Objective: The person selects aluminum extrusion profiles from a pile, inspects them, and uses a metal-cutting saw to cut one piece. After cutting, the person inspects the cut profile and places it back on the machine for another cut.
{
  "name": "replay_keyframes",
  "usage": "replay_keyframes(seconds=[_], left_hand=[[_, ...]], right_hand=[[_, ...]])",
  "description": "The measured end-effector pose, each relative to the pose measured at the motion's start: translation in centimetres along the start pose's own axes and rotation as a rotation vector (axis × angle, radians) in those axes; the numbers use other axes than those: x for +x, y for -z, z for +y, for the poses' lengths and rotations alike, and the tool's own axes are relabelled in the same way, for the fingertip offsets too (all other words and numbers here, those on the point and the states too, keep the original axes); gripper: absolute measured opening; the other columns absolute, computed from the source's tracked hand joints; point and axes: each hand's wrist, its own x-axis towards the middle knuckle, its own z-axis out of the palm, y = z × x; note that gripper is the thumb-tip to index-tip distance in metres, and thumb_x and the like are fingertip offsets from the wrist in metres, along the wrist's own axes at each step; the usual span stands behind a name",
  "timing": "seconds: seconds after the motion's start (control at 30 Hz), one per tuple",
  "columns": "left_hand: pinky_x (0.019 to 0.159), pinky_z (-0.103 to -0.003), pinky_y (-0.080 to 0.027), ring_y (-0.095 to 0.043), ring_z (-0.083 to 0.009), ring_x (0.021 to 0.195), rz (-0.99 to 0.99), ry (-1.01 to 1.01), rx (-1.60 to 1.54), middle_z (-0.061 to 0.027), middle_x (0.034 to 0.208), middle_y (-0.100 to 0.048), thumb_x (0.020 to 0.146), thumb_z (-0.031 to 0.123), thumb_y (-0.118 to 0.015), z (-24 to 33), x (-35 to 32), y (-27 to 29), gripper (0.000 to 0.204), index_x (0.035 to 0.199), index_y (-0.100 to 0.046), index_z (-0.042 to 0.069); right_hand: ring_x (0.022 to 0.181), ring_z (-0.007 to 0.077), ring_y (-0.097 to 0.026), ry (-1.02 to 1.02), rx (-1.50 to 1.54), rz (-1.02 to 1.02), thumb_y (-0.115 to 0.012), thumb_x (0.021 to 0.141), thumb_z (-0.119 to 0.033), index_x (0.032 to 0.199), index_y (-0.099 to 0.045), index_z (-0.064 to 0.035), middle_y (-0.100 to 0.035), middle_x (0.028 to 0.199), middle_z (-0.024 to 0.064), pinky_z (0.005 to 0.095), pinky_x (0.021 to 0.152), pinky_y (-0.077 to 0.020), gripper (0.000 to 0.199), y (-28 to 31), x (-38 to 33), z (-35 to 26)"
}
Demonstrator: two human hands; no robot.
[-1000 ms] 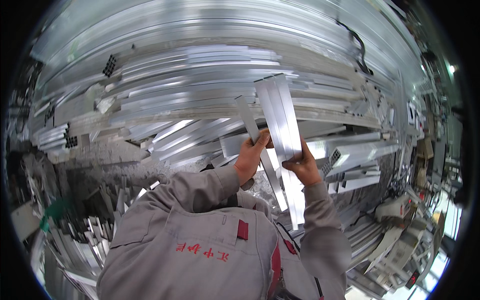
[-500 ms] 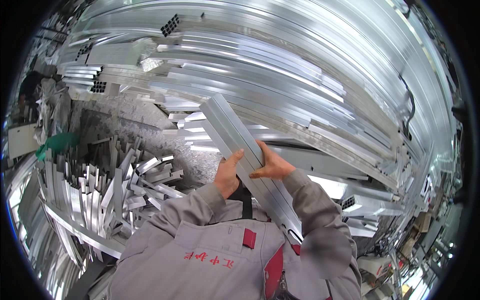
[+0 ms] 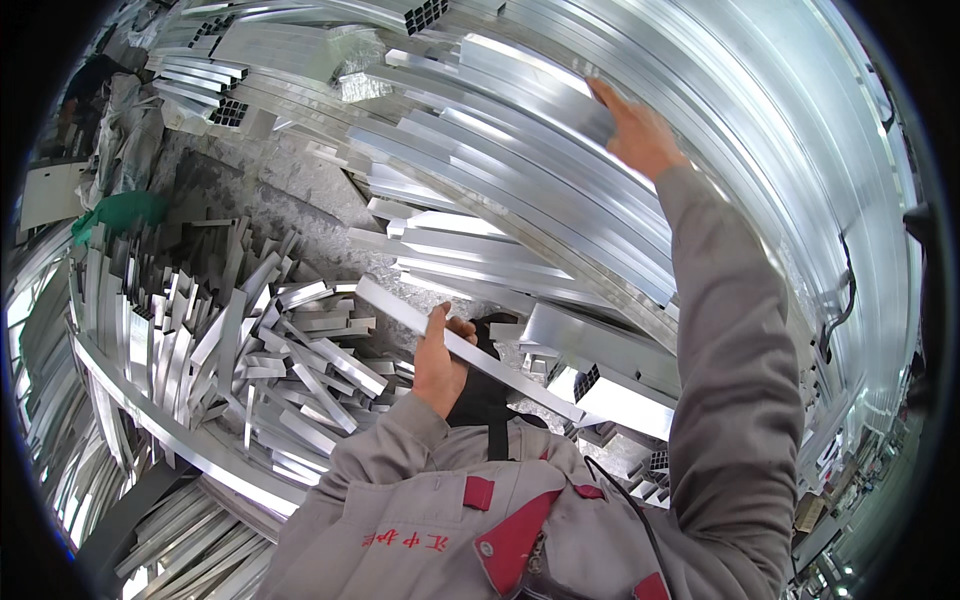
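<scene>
My left hand point(image 3: 440, 360) is closed around a narrow silver metal bar point(image 3: 520, 378), which slants across in front of my body from upper left to lower right. My right arm is stretched far out over the stacked profiles. At its end my right hand point(image 3: 642, 132), slightly blurred, grips the right end of a wide aluminium profile point(image 3: 535, 88), fingers over the far edge and thumb on the near one. That profile lies along the top of the stack point(image 3: 560, 165) of long silver lengths.
Many short metal offcuts point(image 3: 215, 350) stand and lie in a heap at my left, behind a curved metal strip point(image 3: 180, 440). A green cloth point(image 3: 120, 212) hangs beyond them. Shorter box profiles point(image 3: 600, 345) lie close at my right. A black cable point(image 3: 845, 290) runs at far right.
Both hands were on a wide profile before my chest. My right hand has moved away, up and right, to the stack with a wide profile. My left hand now holds a narrow bar.
</scene>
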Motion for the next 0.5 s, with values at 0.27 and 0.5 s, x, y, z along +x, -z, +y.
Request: replay_keyframes(seconds=[0.27,0.5], left_hand=[[0.078,-0.037,-0.051,-0.058,-0.0207,0.085,0.151,-0.031,0.018,-0.0057,0.093,-0.057,0.109,0.031,-0.059,0.1,-0.2,4.5,0.031,0.124,-0.058,0.004],[0.08,-0.04,-0.051,-0.059,-0.022,0.086,0.046,0.032,0.052,-0.0058,0.09,-0.059,0.108,0.028,-0.061,-1.6,2.2,2.4,0.023,0.116,-0.059,0.006]], right_hand=[[0.119,0.0402,-0.064,-0.049,-0.19,0.107,-0.056,0.095,0.001,0.163,-0.031,-0.0358,-0.063,0.131,0.0193,0.0602,0.097,-0.0495,0.081,-7.9,7.5,-3.2],[0.138,0.0348,-0.049,-0.09,-0.062,0.084,-0.068,0.089,-0.024,0.162,-0.034,-0.0237,-0.054,0.148,0.0129,0.0611,0.11,-0.0349,0.081,-8.9,2.7,-1.1]])
